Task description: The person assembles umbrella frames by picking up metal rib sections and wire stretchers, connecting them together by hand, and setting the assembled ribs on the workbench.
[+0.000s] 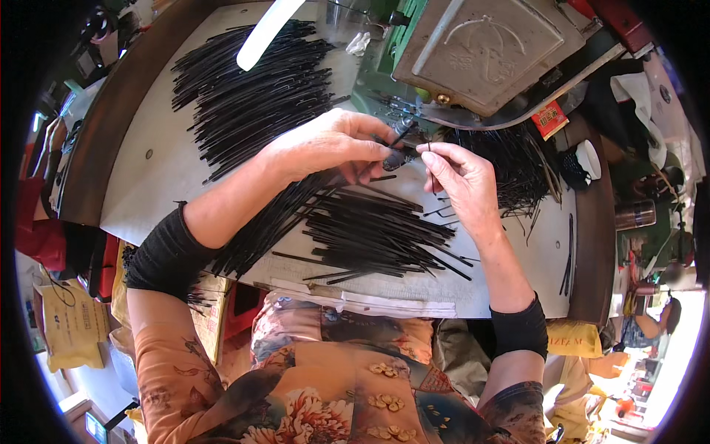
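Observation:
Both hands meet at the head of a green machine [381, 78]. My left hand [333, 148] is closed, its thumb and fingers around a dark strip whose far end lies at the machine's small metal parts. In a pinch of thumb and forefinger, my right hand [462, 174] has a thin black rod [433, 181] that hangs downward. A loose pile of black strips [377, 233] lies just below the hands. A large heap of similar black rods [255, 96] covers the far left of the white tabletop [140, 174].
Another dark tangle of rods [503, 166] fills the right side under the machine's metal cover [492, 44]. A red packet [549, 120] and a white cup [588, 159] sit by the right rim. A bright lamp tube [268, 33] hangs over the far heap. Brown wooden edging [594, 244] borders the table.

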Available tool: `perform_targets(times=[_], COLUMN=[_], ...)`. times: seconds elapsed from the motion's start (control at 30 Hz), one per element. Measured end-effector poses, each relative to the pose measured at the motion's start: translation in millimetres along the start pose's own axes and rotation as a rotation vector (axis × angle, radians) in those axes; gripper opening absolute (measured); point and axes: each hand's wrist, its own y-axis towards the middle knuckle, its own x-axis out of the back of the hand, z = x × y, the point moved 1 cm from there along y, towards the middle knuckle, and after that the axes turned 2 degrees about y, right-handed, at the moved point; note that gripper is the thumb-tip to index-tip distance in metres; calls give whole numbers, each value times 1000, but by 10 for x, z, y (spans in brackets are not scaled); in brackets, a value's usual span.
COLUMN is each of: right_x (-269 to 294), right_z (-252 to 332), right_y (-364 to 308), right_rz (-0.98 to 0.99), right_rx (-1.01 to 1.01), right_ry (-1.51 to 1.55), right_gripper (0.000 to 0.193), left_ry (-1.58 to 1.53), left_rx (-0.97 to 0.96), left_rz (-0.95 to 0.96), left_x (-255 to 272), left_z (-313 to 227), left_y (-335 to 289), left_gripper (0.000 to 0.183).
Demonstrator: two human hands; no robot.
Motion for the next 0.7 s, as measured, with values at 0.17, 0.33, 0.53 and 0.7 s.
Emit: perform_targets(times=[0.17, 0.33, 0.53, 0.7], right_x=[-63, -80, -78, -64], right_z=[26, 50, 28, 39], right_y=[24, 28, 44, 67], right_rz=[123, 128, 121, 126], right_rx=[-207, -212, -214, -226], right_ry=[169, 125, 127, 133], right_gripper=[22, 23, 23, 22], left_ry=[-81, -95, -76, -42], left_rx=[2, 8, -15, 0], left_rz=[-58, -71, -70, -97], left_x=[11, 8, 7, 27], left_z=[16, 23, 42, 27], left_y=[-27, -24, -5, 20], left_gripper=[33, 32, 32, 33])
